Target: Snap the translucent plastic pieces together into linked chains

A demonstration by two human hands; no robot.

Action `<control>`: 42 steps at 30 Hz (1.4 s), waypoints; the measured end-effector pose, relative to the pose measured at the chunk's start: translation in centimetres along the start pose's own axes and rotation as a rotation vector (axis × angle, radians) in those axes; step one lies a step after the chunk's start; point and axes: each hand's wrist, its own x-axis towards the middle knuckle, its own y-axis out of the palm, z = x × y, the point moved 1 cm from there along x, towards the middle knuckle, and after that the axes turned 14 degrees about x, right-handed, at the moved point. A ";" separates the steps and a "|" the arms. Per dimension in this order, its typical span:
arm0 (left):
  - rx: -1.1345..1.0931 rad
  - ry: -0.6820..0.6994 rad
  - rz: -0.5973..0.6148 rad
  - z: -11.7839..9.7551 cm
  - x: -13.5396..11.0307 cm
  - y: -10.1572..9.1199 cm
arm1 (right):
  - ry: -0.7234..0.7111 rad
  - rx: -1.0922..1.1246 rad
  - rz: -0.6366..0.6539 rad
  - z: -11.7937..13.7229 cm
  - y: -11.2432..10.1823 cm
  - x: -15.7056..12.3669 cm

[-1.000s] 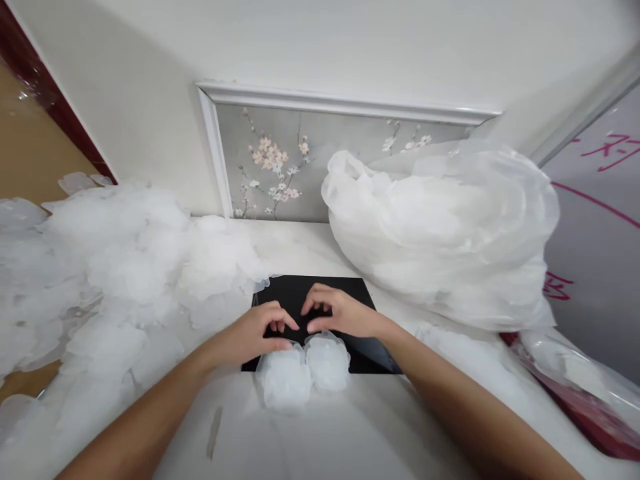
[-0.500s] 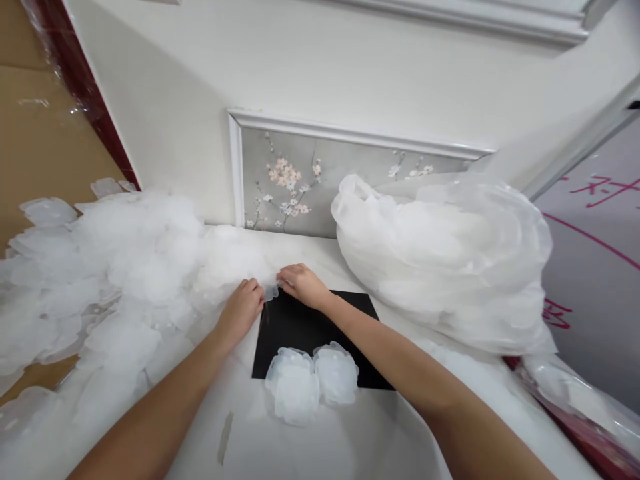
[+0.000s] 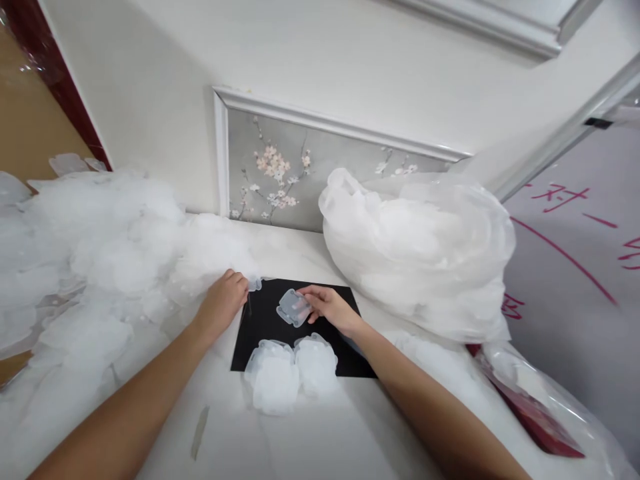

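My right hand (image 3: 327, 308) pinches a thin translucent plastic lid (image 3: 291, 309), squarish with rounded corners and side tabs, and holds it over the black mat (image 3: 265, 313). My left hand (image 3: 226, 300) is closed at the mat's far left corner, against the edge of a big heap of similar lids (image 3: 200, 250). A lid (image 3: 255, 285) pokes out by its fingertips; what the fingers grip is partly hidden. Two stacks of lids, a left stack (image 3: 275, 380) and a right stack (image 3: 316, 363), lie side by side across the mat's near edge.
A bulging translucent plastic bag (image 3: 415, 253) full of lids stands to the right behind the mat. Behind the white table (image 3: 240, 440) rises a wall with a framed floral panel (image 3: 280, 173). On the right are a whiteboard (image 3: 565, 253) with red writing and another clear bag (image 3: 540, 393).
My right hand has drawn a single lid away from the heap's edge, right and nearer over the mat. My left hand stays by the heap. The view has shifted slightly right.
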 end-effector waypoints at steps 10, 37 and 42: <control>-0.418 0.156 0.248 -1.3 -0.9 -1.4 | -0.082 -0.051 -0.067 0.3 -1.5 -0.2; -0.395 0.148 0.404 -1.0 -1.2 -2.3 | -0.392 -0.512 -0.024 0.2 -1.4 -0.8; -0.366 0.191 0.383 -0.7 -1.0 -1.3 | -0.438 -0.592 -0.094 0.5 -1.0 -1.0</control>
